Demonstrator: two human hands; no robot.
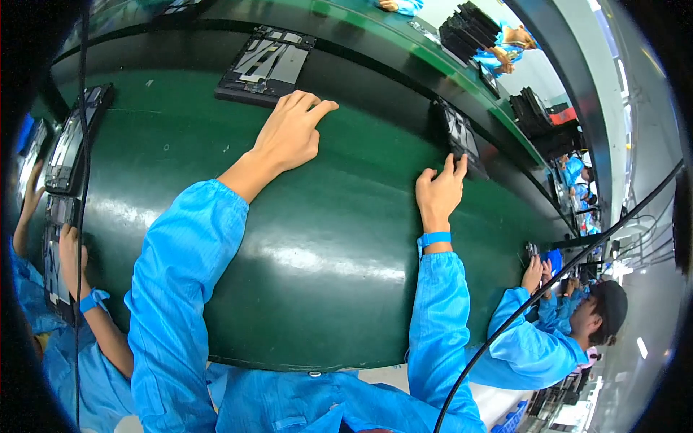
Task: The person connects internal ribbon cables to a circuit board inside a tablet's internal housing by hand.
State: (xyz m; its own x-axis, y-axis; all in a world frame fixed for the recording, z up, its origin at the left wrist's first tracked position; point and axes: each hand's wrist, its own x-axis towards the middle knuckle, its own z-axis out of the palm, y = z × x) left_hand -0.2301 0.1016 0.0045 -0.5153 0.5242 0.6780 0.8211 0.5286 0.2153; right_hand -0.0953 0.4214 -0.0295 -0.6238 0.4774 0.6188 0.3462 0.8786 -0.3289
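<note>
My left hand point(289, 133) is at the near edge of a flat tablet-like device point(271, 66) with its inner parts exposed, set in a black frame. Its fingers are spread and appear to rest at that edge without wrapping round it. My right hand point(440, 193), with a blue band on the wrist, reaches toward a second dark device point(460, 133) that lies slanted. The fingertips meet or nearly meet its near end, and the thumb stands apart. Whether they touch I cannot tell for certain.
A green worktop point(317, 216) spreads before me, with a raised shelf point(390, 68) along its far side. More devices point(76, 141) lie at the left, where a co-worker's hands are busy. Black stacks point(469, 32) stand beyond. A cable point(563, 263) crosses the right; another co-worker point(541, 346) sits there.
</note>
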